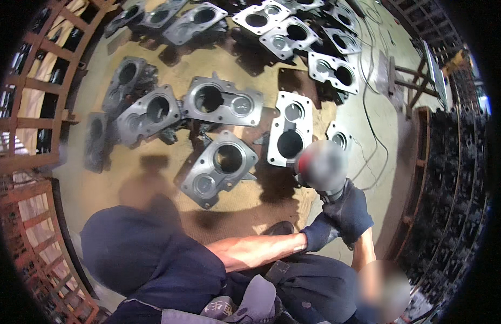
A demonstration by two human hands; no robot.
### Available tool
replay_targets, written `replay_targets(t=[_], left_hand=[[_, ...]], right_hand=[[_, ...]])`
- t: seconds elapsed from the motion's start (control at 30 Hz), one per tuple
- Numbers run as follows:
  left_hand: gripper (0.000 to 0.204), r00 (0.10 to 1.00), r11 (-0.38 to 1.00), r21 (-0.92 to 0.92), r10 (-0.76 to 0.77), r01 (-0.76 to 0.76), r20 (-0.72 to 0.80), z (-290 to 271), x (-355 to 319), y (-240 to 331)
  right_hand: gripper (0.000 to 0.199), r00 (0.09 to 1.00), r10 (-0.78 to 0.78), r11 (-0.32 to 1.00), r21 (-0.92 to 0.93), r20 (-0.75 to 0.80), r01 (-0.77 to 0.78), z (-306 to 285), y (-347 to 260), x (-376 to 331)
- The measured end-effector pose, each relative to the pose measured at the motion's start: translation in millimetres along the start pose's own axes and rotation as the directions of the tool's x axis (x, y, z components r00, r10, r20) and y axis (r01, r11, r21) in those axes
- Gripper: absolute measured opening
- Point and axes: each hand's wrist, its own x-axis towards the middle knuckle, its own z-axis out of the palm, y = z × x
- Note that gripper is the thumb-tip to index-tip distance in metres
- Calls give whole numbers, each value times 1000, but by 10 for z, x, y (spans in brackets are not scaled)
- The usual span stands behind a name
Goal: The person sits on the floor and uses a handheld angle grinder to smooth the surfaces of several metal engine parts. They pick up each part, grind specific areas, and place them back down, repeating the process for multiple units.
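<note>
Both my hands wear dark gloves and meet low right of the middle. My right hand [352,209] closes round the body of a round-headed hand tool [330,190] with a grey metal collar; its head is blurred grey and red, so its kind cannot be made out. My left hand [320,233] presses in just below, closed against the tool's lower part, its fingers mostly hidden. In view, the tool's head overlaps the lower corner of an upright metal casting [277,137] with two round openings; contact cannot be told. Another casting [332,132] stands partly behind it.
Several similar castings stand about the tan floor, one near the middle [241,171], another beyond it [222,92]. A dark cord [367,116] runs along the right, near a stool-like frame [411,81]. Slatted brown crates [32,81] line the left; stacked dark parts [453,189] fill the right.
</note>
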Motion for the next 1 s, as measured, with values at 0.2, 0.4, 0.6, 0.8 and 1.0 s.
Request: replay_targets(t=[0.2, 0.4, 0.6, 0.8, 1.0], left_hand=[[50, 992, 963, -241, 126, -123, -3, -417, 458, 37], [43, 937, 893, -286, 329, -348, -112, -743, 713, 372], [43, 904, 901, -213, 309, -378, -295, -972, 528, 801], [45, 761, 864, 249, 503, -437, -410, -1531, 172, 1228], [45, 897, 382, 924, 402, 19, -185, -1243, -56, 1658]], right_hand=[[54, 973, -230, 970, -96, -39, 225, -135, -507, 372], [52, 955, -266, 928, -232, 132, 290, -91, -1176, 949], [53, 914, -336, 868, -301, 227, 394, 41, -1650, 1142], [54, 776, -502, 728, -299, 381, 618, 350, -2286, 1475], [55, 790, -474, 697, -382, 389, 606, 207, -2139, 1574]])
